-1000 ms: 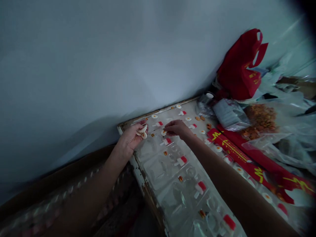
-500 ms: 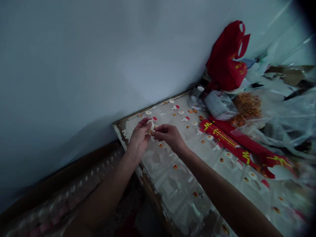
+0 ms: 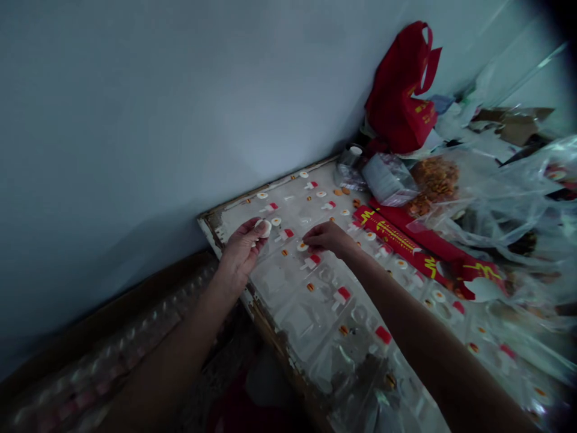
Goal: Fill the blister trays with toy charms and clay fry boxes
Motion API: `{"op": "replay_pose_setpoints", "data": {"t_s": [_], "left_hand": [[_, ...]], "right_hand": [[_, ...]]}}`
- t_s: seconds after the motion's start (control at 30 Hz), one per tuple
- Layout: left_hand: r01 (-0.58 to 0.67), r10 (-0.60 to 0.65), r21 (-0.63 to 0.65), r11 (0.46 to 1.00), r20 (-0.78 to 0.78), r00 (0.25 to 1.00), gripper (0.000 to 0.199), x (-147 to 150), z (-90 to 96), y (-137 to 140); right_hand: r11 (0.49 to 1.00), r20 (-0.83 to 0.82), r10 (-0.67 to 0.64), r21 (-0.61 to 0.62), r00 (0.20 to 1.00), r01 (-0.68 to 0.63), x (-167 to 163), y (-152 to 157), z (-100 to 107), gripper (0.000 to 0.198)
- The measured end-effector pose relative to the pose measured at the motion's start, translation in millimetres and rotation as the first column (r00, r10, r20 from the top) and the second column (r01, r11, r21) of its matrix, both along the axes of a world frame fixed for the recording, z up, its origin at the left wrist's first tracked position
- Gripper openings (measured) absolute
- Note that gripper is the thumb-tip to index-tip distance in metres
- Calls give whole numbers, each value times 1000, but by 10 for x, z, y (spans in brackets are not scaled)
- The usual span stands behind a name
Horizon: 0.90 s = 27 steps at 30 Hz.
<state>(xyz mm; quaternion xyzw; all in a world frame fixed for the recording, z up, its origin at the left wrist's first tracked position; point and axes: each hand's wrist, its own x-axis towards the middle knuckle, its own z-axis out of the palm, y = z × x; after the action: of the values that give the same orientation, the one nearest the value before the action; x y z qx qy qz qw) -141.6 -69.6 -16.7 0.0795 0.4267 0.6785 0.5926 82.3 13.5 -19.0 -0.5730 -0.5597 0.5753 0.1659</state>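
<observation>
My left hand is closed around several white disc-like pieces, which stick out between thumb and fingers. They look like the backs of small toy fried eggs. Over the clear plastic trays, my right hand pinches a toy fried egg, white with an orange yolk, low at a tray compartment. Whether the egg touches the tray I cannot tell. Around the hands, the compartments hold tiny toy burgers, red-and-white pieces and more eggs.
A worn wooden edge frames the table beside a pale wall. Red printed strips, a clear box, a bag of orange-brown pieces and a red tote bag crowd the right side. Clear packaging lies lower left.
My hands have moved apart: the right has gone rightward from the left with an egg and is down at the trays. The left still holds white pieces. The view has shifted slightly.
</observation>
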Motion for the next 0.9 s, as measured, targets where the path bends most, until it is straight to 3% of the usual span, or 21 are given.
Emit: {"op": "replay_pose_setpoints", "data": {"t_s": [0.1, 0.17, 0.23, 0.27, 0.37, 0.43, 0.5, 0.6, 0.67, 0.7, 0.8, 0.9], "left_hand": [[48, -48, -1, 999, -3, 999, 45, 207, -42, -30], [97, -97, -8, 995, -13, 995, 50, 295, -54, -36], [144, -145, -31, 989, -40, 989, 52, 346, -57, -44], [163, -166, -46, 985, -58, 984, 52, 367, -56, -51], [233, -241, -89, 968, -92, 966, 51, 470, -50, -80], [289, -297, -101, 952, -74, 952, 49, 588, -37, -110], [338, -344, -101, 936, -41, 938, 43, 716, -9, -148], [421, -425, -119, 899, -14, 905, 26, 811, 51, -202], [493, -500, -135, 860, -28, 865, 17, 780, 85, -225], [520, -529, -139, 843, -43, 847, 16, 746, 96, -234], [537, -550, -139, 832, -90, 830, 35, 655, 99, -264], [496, -509, -129, 859, -100, 855, 38, 655, 63, -294]], "right_hand": [[966, 209, -2, 252, 978, -52, -110, -38, -114, 9], [893, 367, -64, 436, 928, -111, -131, -64, -107, 10], [832, 413, -143, 542, 900, -116, -120, -122, -39, 17], [832, 370, -160, 549, 915, -77, -108, -169, 12, 23], [937, 21, -45, 349, 999, 35, -54, -372, 190, 34], [985, -242, 16, 172, 970, 27, 12, -515, 291, 34], [995, -362, -40, 72, 931, 71, 133, -632, 349, 32], [965, -322, -247, 0, 914, 261, 423, -773, 337, 30], [949, -266, -312, -44, 912, 312, 612, -859, 264, 34], [948, -247, -319, -67, 915, 312, 679, -897, 211, 37], [951, -194, -309, -70, 931, 301, 717, -962, 22, 35], [962, -30, -261, 73, 965, 262, 613, -952, -106, 23]]}}
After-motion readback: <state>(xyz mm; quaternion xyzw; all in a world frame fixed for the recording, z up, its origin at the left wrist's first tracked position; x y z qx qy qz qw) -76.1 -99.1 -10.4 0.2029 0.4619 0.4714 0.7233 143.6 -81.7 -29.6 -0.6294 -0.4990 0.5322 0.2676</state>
